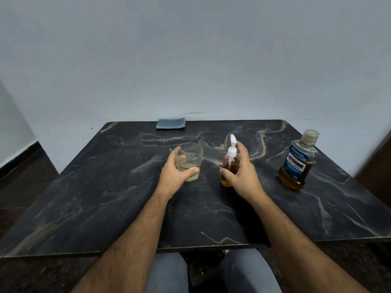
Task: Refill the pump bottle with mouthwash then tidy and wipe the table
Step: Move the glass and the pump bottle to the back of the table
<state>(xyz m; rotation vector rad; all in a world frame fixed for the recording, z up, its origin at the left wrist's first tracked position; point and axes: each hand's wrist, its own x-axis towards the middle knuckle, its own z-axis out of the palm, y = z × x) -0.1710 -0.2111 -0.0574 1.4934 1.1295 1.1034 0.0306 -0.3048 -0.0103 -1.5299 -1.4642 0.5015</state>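
Observation:
A clear drinking glass (190,155) with a little pale liquid in its bottom stands on the dark marble table (105,197); my left hand (174,173) grips it from the left side. To its right stands a small pump bottle (229,159) with a white pump head and amber liquid inside. My right hand (242,172) is wrapped around that bottle from the right, thumb in front. A capped mouthwash bottle (297,163) with a blue label, amber liquid in its lower part, stands at the table's right side. A folded blue cloth (171,124) lies at the far edge.
A pale wall rises directly behind the table. Dark floor shows on the left and right. My knees sit under the near table edge (201,247).

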